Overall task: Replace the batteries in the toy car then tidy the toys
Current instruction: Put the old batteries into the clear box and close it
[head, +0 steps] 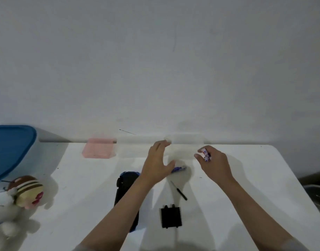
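Right hand (212, 161) raised over the far centre of the white bench (255, 169), fingers curled round a small white and purple battery (206, 155), held between thumb and fingertips. Left hand (160, 163) just to its left, fingers spread wide and relaxed, holding nothing; fingertips reach toward a clear plastic box (184, 142) at the far edge against the wall.

A second battery (179, 169), purple and white, lies on the bench just right of the left hand's thumb, partly hidden by it. Toy car (126, 189), dark with blue trim, lies near centre, partly covered by the left forearm; which way up it lies cannot be told. Black battery cover (171, 216) lies flat, near and right of the car, apart from it. Small black screwdriver (179, 190) lies between cover and loose battery, slanted.

Far, left of centre: pink box (98, 148). Far left: tub with blue lid (10, 147). Near left edge: plush toys (19, 198), one striped, one white, touching each other.
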`<state>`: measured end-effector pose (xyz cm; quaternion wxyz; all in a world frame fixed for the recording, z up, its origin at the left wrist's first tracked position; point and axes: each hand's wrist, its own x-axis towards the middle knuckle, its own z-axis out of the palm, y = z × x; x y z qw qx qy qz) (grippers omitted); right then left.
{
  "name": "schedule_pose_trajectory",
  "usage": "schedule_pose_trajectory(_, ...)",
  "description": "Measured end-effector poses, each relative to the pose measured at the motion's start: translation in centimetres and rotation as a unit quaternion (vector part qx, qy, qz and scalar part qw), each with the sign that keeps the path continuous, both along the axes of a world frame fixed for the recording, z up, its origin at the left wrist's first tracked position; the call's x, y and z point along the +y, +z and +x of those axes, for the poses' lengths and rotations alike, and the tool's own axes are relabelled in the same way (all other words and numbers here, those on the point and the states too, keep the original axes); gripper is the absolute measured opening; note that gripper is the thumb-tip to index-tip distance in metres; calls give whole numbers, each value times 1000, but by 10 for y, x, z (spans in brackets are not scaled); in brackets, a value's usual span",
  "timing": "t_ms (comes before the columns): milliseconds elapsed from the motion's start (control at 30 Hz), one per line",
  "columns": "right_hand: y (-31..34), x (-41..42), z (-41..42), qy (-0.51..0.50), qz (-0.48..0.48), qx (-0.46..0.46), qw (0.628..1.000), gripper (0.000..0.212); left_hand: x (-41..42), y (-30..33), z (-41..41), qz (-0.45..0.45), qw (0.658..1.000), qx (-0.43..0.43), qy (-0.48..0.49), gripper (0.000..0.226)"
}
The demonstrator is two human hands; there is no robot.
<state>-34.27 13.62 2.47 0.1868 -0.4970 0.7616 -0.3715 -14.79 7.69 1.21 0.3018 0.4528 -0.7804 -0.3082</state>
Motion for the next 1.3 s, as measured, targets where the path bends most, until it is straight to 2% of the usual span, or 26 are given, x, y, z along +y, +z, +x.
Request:
schedule_pose_trajectory(100,-6,-19,-29,42,37,53,997,21,-20,-18,-25,-24,998,-46,-32,65)
schedule_pose_trajectory(233,-17,-39,-47,104,67,40,991,34,-35,-35,-42,-55,994,-81,-51,66)
schedule_pose_trajectory(400,-32,-45,-55,114,46,5,992,37,-40,-51,-54,-131,982,-136,-14,54)
schedule_pose_trajectory(767,-42,-45,-56,114,21,-31,993,38,-45,-65,-51,-223,968,-119,2,42)
schedule_pose_trajectory(1033,-53,-41,-45,120,3,55,991,43,-49,-71,-48,-258,957,-134,-8,41)
schedule_pose_trajectory(1300,-66,-41,-37,88,-70,43,993,47,-53,-73,-47,-274,953,-129,-10,40)
